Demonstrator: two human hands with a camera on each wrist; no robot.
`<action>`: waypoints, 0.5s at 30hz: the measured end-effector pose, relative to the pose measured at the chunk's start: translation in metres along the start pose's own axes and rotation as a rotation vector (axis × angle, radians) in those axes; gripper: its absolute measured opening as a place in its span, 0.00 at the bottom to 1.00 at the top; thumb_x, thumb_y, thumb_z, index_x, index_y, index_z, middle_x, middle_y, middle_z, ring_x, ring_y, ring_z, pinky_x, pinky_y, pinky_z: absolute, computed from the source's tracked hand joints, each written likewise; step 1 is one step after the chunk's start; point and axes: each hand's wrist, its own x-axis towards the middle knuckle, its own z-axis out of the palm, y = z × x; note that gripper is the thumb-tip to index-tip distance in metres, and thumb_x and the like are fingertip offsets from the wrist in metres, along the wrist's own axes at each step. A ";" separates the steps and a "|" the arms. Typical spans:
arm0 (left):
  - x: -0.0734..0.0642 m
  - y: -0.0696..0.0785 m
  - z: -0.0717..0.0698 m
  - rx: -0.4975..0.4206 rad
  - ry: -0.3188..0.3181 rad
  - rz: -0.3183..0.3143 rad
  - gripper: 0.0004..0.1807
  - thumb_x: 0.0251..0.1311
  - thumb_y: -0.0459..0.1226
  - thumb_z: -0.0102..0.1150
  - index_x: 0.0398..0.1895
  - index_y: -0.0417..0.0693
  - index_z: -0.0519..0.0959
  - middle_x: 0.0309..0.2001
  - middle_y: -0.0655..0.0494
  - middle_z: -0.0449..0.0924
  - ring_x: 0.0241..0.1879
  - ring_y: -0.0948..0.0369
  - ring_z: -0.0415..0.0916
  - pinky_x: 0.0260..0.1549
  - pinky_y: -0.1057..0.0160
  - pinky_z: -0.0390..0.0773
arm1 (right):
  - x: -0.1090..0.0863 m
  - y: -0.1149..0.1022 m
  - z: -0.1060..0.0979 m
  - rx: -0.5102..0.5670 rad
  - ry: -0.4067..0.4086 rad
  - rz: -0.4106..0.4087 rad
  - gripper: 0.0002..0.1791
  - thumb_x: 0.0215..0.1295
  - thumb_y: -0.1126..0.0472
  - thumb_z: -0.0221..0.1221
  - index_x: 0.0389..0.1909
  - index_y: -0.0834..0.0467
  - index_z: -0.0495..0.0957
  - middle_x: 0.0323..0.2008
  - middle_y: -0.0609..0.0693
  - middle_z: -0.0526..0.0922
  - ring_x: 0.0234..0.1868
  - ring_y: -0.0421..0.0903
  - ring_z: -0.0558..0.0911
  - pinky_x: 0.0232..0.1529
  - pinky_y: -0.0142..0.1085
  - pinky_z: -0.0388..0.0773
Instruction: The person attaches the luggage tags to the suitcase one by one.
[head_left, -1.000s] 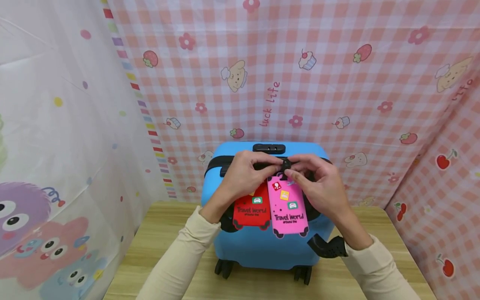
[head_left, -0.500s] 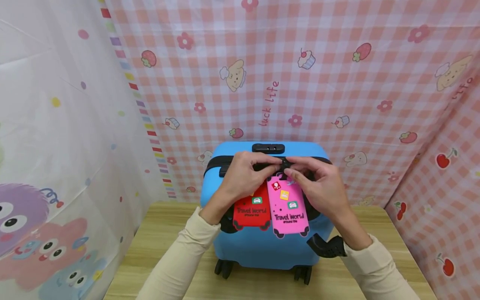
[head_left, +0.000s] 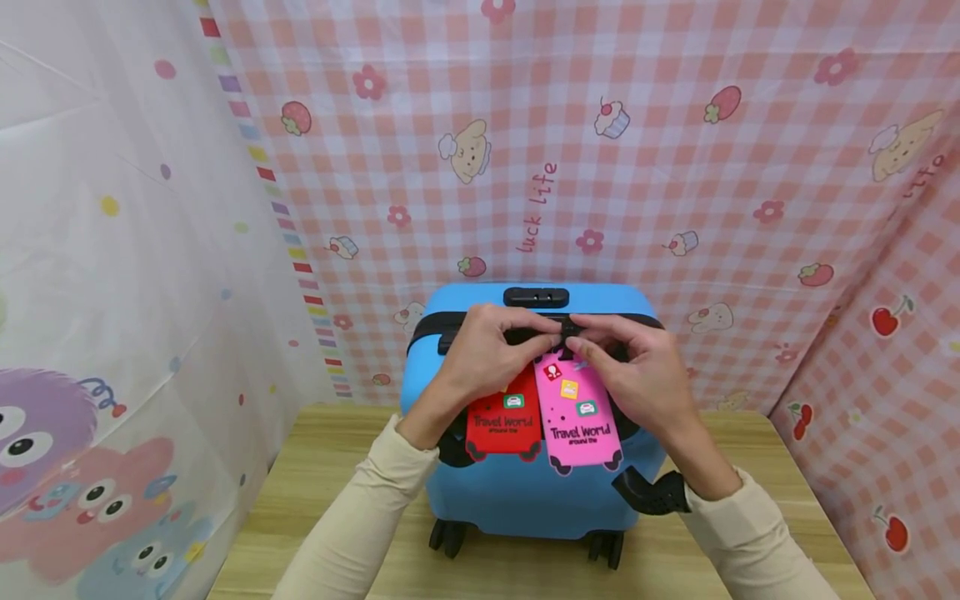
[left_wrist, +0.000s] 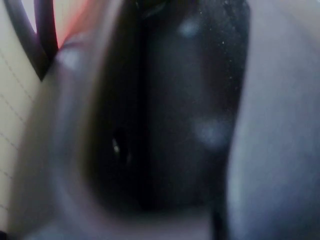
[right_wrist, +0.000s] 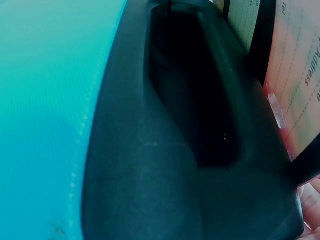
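Observation:
A blue suitcase (head_left: 540, 508) stands upright, with a red luggage tag (head_left: 504, 427) and a pink luggage tag (head_left: 582, 421) hanging side by side at its front. My left hand (head_left: 487, 350) and my right hand (head_left: 647, 371) meet at the top of the pink tag. Thumb and index finger of each pinch a small black strap (head_left: 568, 332), whose exact shape the fingers partly hide. Behind the tags is the suitcase's black handle (right_wrist: 170, 150), close up in the right wrist view. Backs of the tags with printed lines show at that view's right edge. The left wrist view is blurred.
The suitcase's wheels (head_left: 448, 537) rest on a wood-grain table (head_left: 322, 500). A black combination lock (head_left: 536, 297) sits on its top edge. Behind hangs a pink checked curtain (head_left: 637, 192); a white patterned curtain (head_left: 150, 275) is at the left.
The pink tag's lower end has swung slightly to the right, and the black strap between the fingertips has shifted a little. Both hands have stayed almost where they were.

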 end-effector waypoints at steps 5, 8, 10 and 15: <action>-0.001 0.000 0.000 -0.028 0.008 -0.023 0.08 0.62 0.35 0.66 0.42 0.44 0.88 0.39 0.52 0.88 0.34 0.66 0.82 0.35 0.67 0.83 | 0.000 0.000 0.000 -0.007 -0.004 0.005 0.16 0.58 0.69 0.68 0.49 0.61 0.85 0.32 0.52 0.89 0.29 0.38 0.83 0.28 0.25 0.78; -0.001 0.001 0.000 -0.026 0.013 -0.032 0.08 0.63 0.36 0.65 0.42 0.45 0.88 0.40 0.53 0.88 0.36 0.66 0.82 0.37 0.66 0.83 | 0.001 0.000 0.000 -0.017 -0.012 0.024 0.16 0.59 0.68 0.68 0.50 0.60 0.86 0.33 0.51 0.89 0.28 0.39 0.82 0.27 0.26 0.77; -0.001 0.001 0.000 -0.017 0.015 -0.035 0.09 0.63 0.37 0.64 0.44 0.46 0.88 0.42 0.55 0.87 0.39 0.66 0.81 0.39 0.66 0.82 | 0.001 0.000 -0.001 -0.027 -0.017 0.039 0.16 0.59 0.67 0.69 0.50 0.59 0.86 0.33 0.50 0.89 0.27 0.39 0.81 0.26 0.27 0.77; -0.001 0.002 -0.001 -0.004 -0.002 -0.037 0.12 0.62 0.35 0.63 0.48 0.46 0.86 0.46 0.56 0.86 0.46 0.66 0.81 0.46 0.67 0.80 | 0.000 0.000 -0.002 -0.038 -0.017 0.054 0.16 0.58 0.67 0.69 0.49 0.58 0.86 0.31 0.48 0.88 0.26 0.39 0.79 0.25 0.28 0.76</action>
